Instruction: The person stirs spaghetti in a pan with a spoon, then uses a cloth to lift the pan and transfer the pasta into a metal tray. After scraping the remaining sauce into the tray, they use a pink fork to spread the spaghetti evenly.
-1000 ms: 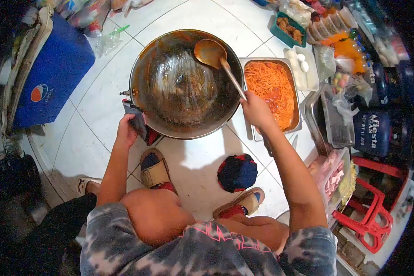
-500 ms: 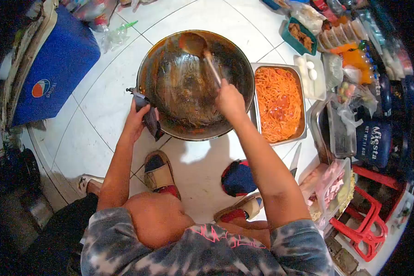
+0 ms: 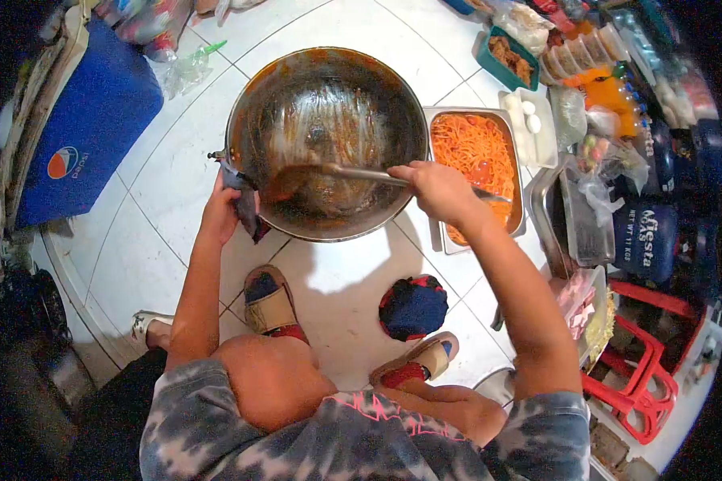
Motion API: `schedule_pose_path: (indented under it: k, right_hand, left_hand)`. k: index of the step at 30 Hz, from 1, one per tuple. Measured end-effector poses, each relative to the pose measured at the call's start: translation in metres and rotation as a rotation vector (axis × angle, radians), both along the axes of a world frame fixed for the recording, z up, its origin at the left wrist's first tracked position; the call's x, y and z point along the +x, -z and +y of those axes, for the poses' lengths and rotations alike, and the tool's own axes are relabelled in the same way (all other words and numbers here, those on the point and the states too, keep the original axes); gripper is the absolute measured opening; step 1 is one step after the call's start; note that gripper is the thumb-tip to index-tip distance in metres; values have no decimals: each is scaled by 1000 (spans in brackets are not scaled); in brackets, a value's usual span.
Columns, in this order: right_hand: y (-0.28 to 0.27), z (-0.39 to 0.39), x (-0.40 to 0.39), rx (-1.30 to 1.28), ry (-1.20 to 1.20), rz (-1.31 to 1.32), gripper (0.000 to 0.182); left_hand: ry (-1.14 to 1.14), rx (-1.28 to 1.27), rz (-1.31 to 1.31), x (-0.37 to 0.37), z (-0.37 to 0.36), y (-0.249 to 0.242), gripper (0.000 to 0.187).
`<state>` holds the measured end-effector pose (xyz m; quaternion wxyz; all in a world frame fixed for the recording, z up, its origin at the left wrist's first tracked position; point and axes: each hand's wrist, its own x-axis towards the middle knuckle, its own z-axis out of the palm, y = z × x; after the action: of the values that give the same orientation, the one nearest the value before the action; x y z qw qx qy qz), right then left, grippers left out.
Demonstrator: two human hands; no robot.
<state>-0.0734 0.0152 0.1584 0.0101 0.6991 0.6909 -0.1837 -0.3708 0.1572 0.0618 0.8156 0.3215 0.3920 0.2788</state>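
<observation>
A large, dark wok point(image 3: 329, 104) stands on the tiled floor, its inside smeared with reddish-brown sauce. My left hand point(image 3: 223, 212) is closed around a dark cloth point(image 3: 243, 200) at the wok's left rim. With my right hand point(image 3: 443, 191) I grip the handle of a long-handled cooking spoon point(image 3: 361, 172). Its sauce-coated head rests low in the left part of the wok. Beside the wok on the right, a metal tray point(image 3: 518, 204) holds red-sauced spaghetti point(image 3: 473, 148), partly hidden under my right hand and the handle's end.
A white container point(image 3: 547, 140) with eggs and a green tray point(image 3: 489, 60) of food lie beyond the spaghetti. On the left stands a blue box point(image 3: 96, 120). A round dark cloth point(image 3: 414, 309) lies between my feet. Red plastic stools point(image 3: 638, 369) are at the right. Another person's foot point(image 3: 156, 330) shows at left.
The spoon's head has swept from the wok's far side to its near left. My right hand has moved right and nearer me, beyond the wok's rim. My left hand stays on the cloth.
</observation>
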Motion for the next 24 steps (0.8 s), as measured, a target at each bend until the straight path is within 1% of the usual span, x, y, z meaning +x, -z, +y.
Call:
schedule_pose_path:
  k: [2, 3, 6, 7, 10, 13, 16, 17, 20, 21, 22, 24]
  right_hand:
    - [-15, -4, 9, -77, -26, -22, 35]
    - [-22, -8, 14, -41, -69, -50, 31]
    - [-40, -10, 21, -107, -10, -68, 31]
    - [-43, -9, 22, -135, 48, -43, 29]
    - [-28, -7, 24, -4, 147, 86, 24]
    - [-1, 10, 23, 31, 265, 171, 22]
    - [18, 31, 11, 70, 409, 200, 22]
    - [23, 37, 6, 112, 434, 195, 20]
    - [35, 54, -7, 100, 482, 173, 19]
    - [41, 59, -11, 39, 491, 176, 28]
    - [46, 60, -15, 42, 478, 183, 27]
    - [52, 61, -23, 49, 455, 194, 26]
  left_hand:
    - [-24, 20, 33, 2, -1, 0, 61]
    - [-29, 28, 61, 2, -1, 0, 61]
    - [-8, 51, 74, 2, -2, -1, 56]
    - [3, 58, 66, 3, -1, -1, 54]
    - [-16, 21, 56, 2, -1, -3, 42]
    - [3, 26, 62, -1, 1, 2, 33]
    - [-24, 67, 119, -1, -3, 11, 32]
    - [-38, 36, 128, -4, -2, 17, 31]
    - [-91, -64, 144, -13, 0, 26, 30]
    - [-114, -98, 139, -12, -1, 20, 29]
    - [-137, -133, 134, -12, -3, 15, 28]
    - [-117, -117, 131, -11, -3, 11, 27]
